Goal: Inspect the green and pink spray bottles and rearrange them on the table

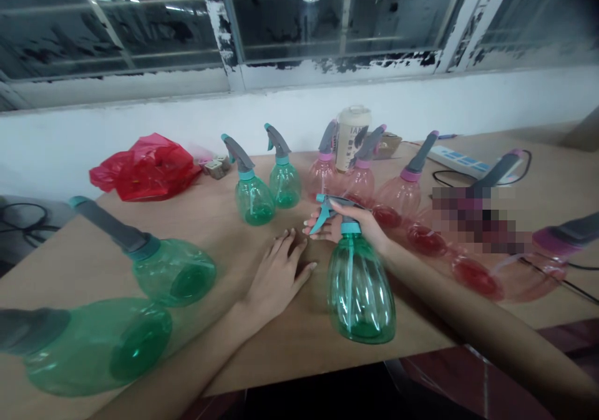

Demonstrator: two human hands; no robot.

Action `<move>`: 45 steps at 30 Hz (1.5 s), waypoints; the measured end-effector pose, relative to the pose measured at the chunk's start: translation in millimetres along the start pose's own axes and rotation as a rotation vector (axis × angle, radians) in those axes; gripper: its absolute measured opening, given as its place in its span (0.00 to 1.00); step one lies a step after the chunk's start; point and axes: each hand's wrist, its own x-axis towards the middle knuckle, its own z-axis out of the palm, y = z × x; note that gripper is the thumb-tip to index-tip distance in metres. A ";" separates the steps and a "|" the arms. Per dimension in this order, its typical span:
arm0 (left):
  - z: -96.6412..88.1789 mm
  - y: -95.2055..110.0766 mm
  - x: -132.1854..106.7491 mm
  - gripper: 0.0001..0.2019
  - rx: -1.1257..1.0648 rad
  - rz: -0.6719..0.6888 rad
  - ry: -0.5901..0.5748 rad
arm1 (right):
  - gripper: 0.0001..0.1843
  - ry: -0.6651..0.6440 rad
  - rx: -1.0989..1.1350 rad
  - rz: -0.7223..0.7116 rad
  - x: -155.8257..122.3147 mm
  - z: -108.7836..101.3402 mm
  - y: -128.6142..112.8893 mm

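Fingers (pixel 316 229) of the right hand (pixel 355 223) are closed around the neck of a teal plastic spray bottle (pixel 360 289), long axis upright, base on the wooden tabletop (pixel 262 357). Left hand (pixel 276 279) lies open, empty, just left of the bottle.

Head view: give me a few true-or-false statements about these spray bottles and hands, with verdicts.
1. The right hand grips a green spray bottle at its trigger head. True.
2. The left hand also holds a bottle. False: it rests flat on the wooden table.
3. A red plastic bag lies on the table by the wall. True.
4. All the bottles are green. False: several are pink, like the pink spray bottle.
5. The window frame's paint is intact. False: the paint on the window frame is peeling.
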 end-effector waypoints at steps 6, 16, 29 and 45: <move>-0.4 0.9 0.4 0.25 0.024 -0.005 -0.010 | 0.14 -0.033 0.006 0.005 -0.7 -0.2 0.2; -3.1 3.7 0.5 0.24 0.036 -0.015 -0.008 | 0.14 -0.017 0.005 0.012 -0.9 -0.6 0.4; -3.6 3.4 -0.5 0.24 0.005 -0.019 -0.012 | 0.12 -0.024 -0.209 -0.083 -14.8 19.4 -3.2; -10.0 5.2 1.3 0.24 0.030 0.016 0.001 | 0.12 0.038 0.030 0.023 -1.3 1.0 5.4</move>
